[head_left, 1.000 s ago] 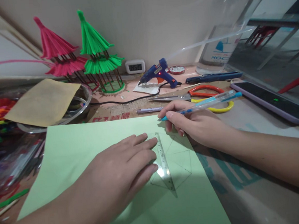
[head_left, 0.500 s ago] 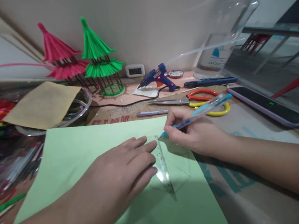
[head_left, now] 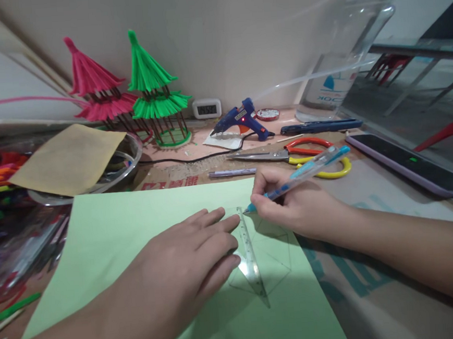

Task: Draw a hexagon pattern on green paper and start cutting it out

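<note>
A sheet of light green paper (head_left: 110,241) lies before me with a thin-lined polygon drawn on it. My left hand (head_left: 186,256) is spread flat, its fingers pressing a clear set square (head_left: 251,261) onto the sheet and hiding part of it. The scaled edge of the set square crosses the drawn figure. In my right hand (head_left: 292,201) is a clear and blue pen (head_left: 301,173), pinched between thumb and fingers. Its tip rests at or just above the paper, beside the top end of the scaled edge.
Behind the paper lie scissors (head_left: 260,157), a blue glue gun (head_left: 238,117), a cutter knife (head_left: 321,126) and a phone (head_left: 410,160). Pink (head_left: 97,80) and green (head_left: 152,71) pipe-cleaner towers stand by the wall. A metal bowl (head_left: 134,166) sits left, under a tan sheet (head_left: 69,158).
The pen tip has shifted slightly away from the set square's edge, to the right. The whole view has moved a little; my left hand stays on the set square.
</note>
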{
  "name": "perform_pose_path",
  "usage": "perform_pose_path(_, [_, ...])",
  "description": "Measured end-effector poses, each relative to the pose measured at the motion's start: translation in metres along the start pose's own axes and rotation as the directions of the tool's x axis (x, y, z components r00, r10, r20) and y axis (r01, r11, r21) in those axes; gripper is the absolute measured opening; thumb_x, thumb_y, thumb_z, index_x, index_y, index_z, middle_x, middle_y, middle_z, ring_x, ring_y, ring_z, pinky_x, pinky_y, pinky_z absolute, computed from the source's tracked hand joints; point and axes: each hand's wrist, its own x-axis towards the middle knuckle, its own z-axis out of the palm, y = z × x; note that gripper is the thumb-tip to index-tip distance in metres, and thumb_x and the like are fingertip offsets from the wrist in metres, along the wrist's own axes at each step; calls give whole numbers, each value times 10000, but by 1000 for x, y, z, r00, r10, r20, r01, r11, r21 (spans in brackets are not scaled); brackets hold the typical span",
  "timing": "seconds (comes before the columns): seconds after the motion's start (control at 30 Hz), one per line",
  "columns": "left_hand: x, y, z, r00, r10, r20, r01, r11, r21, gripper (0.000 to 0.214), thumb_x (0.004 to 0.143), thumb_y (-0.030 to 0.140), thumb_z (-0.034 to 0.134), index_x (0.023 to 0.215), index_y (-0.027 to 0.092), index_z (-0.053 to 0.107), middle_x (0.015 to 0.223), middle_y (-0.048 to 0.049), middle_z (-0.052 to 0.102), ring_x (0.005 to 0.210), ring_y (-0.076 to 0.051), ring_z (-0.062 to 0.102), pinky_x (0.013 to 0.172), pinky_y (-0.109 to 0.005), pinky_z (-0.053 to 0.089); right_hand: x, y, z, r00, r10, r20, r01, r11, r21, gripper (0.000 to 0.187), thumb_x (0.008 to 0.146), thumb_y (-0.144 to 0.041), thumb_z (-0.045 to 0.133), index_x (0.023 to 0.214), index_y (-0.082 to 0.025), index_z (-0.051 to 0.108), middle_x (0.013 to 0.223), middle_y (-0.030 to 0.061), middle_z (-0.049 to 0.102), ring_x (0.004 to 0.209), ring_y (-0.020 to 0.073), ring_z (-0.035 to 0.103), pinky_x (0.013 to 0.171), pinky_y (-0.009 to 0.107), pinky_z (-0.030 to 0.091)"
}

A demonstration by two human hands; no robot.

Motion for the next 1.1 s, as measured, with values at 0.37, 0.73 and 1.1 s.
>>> perform_pose_path(0.37, [1, 1, -2, 1000, 23, -10, -23, 1000, -2, 203, 1098, 321, 452, 1101, 229, 632, 1341, -28, 721, 1267, -267, 669, 1141, -459, 511, 1, -1, 0, 1000, 5, 20, -5, 1000, 21, 143, 814, -169, 562, 719, -233, 476, 613, -52, 502, 551, 115, 452, 525, 254, 343])
perform_pose_path(0.73, [1, 1, -2, 1000, 17, 10, -17, 1000, 24, 240, 1114, 337, 400, 1069, 233, 612, 1342, -22, 718, 1276, -260, 663, 1157, -463, 495, 3, -1, 0, 1000, 12, 29, -12, 1000, 17, 133, 807, -173, 546, 719, -235, 468, 617, -51, 498, 561, 118, 453, 536, 261, 352])
perform_pose_path(1.1, [2, 1, -2, 1000, 22, 1, -22, 1000, -4, 226, 1102, 322, 438, 1058, 225, 637, 1326, -39, 726, 1277, -263, 661, 1149, -453, 499, 0, -1, 0, 1000, 27, 16, -27, 1000, -12, 111, 807, -202, 541, 726, -234, 474, 617, -48, 509, 561, 125, 468, 541, 270, 355])
